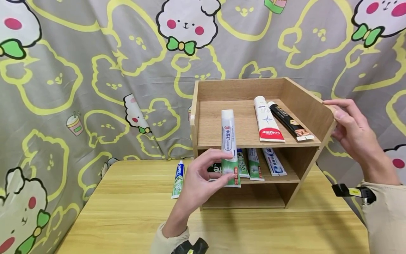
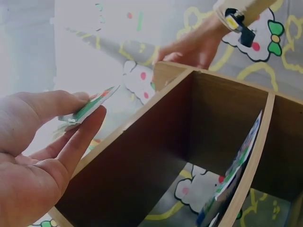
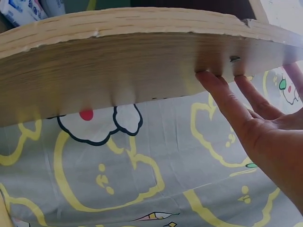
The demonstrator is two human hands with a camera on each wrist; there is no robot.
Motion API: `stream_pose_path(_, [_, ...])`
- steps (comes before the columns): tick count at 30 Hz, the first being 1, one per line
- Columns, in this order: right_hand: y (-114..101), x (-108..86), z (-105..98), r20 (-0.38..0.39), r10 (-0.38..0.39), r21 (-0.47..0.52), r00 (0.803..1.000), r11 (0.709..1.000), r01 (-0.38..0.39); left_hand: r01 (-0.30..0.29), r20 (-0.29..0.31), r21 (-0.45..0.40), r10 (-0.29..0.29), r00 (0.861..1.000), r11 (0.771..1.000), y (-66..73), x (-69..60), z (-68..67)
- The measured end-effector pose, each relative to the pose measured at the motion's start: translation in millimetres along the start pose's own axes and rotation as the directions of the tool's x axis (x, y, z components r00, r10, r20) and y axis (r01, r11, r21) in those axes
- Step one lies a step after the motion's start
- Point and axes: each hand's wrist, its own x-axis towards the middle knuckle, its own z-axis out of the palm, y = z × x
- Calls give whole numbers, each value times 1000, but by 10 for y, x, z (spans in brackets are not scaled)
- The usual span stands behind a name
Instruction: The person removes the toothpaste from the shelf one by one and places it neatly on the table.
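The toothpaste tube (image 1: 228, 137) points lengthwise forward, its cap (image 1: 227, 114) foremost

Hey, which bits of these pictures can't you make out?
- Head view: most of the black item on the middle shelf, hidden by the left hand and held tube.
- Left wrist: the held tube's lettering, lost to the steep angle and the hand.
- Right wrist: part of the right hand, cut by the right edge; the upper-left tubes, cut by the top edge.

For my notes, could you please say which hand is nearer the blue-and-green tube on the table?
Left. The left hand is just right of the tube; the right hand touches the right side of the shelf unit.
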Motion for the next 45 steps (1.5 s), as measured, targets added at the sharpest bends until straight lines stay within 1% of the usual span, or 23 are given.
stream_pose_path(4, [-18, -24, -21, -20, 13, -33, 1000, 999, -13, -11, 15, 10, 11, 1000, 1000, -12, -39, -37])
stream_pose_path(8, [-23, -29, -31, -18, 24, -43, 1000, 999, -25, -20, 16, 2, 20, 1000, 1000, -7, -95, -121])
stream_pose_path(12, [-26, 0, -36, -5, 22, -12, 1000, 1000, -22, -31, 17, -16, 31, 999, 999, 26, -165, -219])
stream_pose_path(14, [-25, 23, -41, 7, 15, 19, 1000, 1000, -15, -30, 15, -13, 31, 999, 999, 52, -196, -268])
stream_pose_path(18, [-17, 68, -43, 28, -4, 65, 1000, 998, 2, -34, -3, 12, 34, 999, 999, 116, -266, -371])
stream_pose_path(23, [-23, 68, -69, 35, -13, 75, 999, 997, 11, -59, -25, 81, 62, 998, 995, 167, -349, -486])
stream_pose_path(26, [-19, 65, -73, 35, -10, 67, 999, 998, 7, -78, -27, 101, 81, 996, 992, 182, -409, -561])
stream_pose_path(31, [18, 81, -56, 38, -13, 83, 999, 996, 10, -97, -35, 99, 101, 994, 990, 216, -513, -726])
stream_pose_path(35, [38, 84, -46, 28, -21, 93, 999, 995, 18, -119, -42, 77, 123, 992, 990, 241, -567, -865])
stream_pose_path(39, [29, 59, -35, -1, -16, 55, 1000, 998, 16, -139, -62, 77, 144, 988, 987, 242, -566, -999])
stream_pose_path(42, [27, 41, -10, -29, -2, 13, 1000, 1000, 2, -139, -80, 87, 146, 986, 986, 230, -580, -1114])
stream_pose_path(45, [39, 41, 15, -54, 5, 9, 999, 1000, -4, -135, -89, 83, 142, 986, 987, 210, -613, -1224])
